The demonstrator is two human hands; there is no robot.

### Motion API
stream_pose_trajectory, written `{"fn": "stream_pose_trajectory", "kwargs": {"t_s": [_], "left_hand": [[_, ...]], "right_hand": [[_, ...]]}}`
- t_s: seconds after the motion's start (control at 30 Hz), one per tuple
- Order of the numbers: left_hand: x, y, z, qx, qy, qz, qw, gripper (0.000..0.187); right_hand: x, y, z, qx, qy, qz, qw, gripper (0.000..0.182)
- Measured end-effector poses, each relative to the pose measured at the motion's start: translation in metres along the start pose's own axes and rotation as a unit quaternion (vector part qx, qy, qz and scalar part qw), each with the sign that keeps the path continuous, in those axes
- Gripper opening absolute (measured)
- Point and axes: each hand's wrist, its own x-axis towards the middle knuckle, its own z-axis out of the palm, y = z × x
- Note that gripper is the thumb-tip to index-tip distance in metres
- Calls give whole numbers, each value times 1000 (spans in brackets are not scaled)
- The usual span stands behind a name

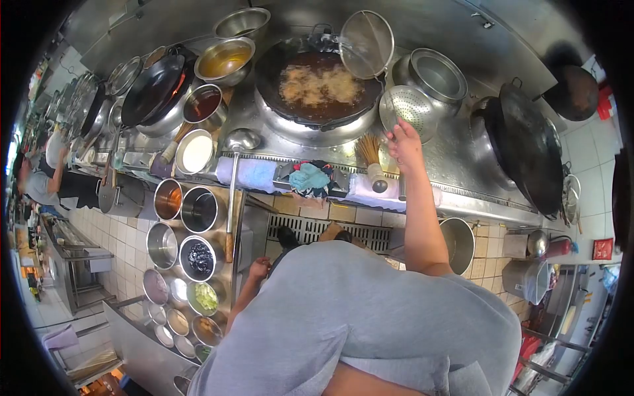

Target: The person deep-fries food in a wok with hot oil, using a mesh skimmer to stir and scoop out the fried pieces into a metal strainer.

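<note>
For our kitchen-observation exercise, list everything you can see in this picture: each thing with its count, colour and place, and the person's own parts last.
wok: one, dark, top centre, food frying in oil
strainer: one, steel mesh, over the wok's right rim
colander: one, steel, right of the wok
empty wok: one, black, right
brush: one, straw, counter edge
cloth: one, teal, counter edge
ladle: one, steel, left of the wok
pots: several, steel, lower left
co-worker: one, far left
shirt: grey, bottom
left hand: low, beside the pots
right hand: raised, at the colander
</note>
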Motion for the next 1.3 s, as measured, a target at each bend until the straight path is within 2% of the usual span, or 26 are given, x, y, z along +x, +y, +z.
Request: {"fn": "stream_pose_trajectory", "kwargs": {"t_s": [0.17,0.27,0.37,0.47,0.53,0.6,0.67,0.8,0.97,1.07,1.17,1.27,1.3], "left_hand": [[13,-11,-1,-46,-2,38,998,33],[24,-13,-3,-58,-8,55,997,34],[32,-9,-5,-66,-13,35,997,34],[44,-18,-8,-44,-20,78,996,34],[55,-29,-9,10,-28,148,989,32],[60,-30,-10,4,-31,140,990,30],[41,-1,-12,-64,-26,57,996,29],[26,22,-12,-66,-6,55,996,27],[39,-1,-7,-81,-20,37,996,28],[35,0,-9,62,21,107,992,29],[19,21,-13,-23,-1,26,999,30],[24,13,-9,-59,3,24,998,30],[27,8,-9,-49,-2,30,998,30]], "right_hand": [[9,-6,-15,-49,52,-36,997,37],[5,-15,-23,-50,38,-50,997,37],[-1,-19,-26,-37,25,-53,998,36],[-6,-18,-28,-36,24,-62,997,33],[-7,-19,-29,-44,33,-60,997,33],[-9,-20,-31,-48,40,-56,997,33],[-11,-24,-32,-48,43,-48,997,34],[-6,-23,-40,-54,45,-53,996,33],[-4,-25,-43,-54,48,-55,996,35],[-5,-28,-45,-23,30,-39,999,35],[11,-6,-49,-290,124,-130,940,34],[12,-5,-45,-284,115,-157,939,32],[7,-9,-42,-200,88,-116,969,32]]}}
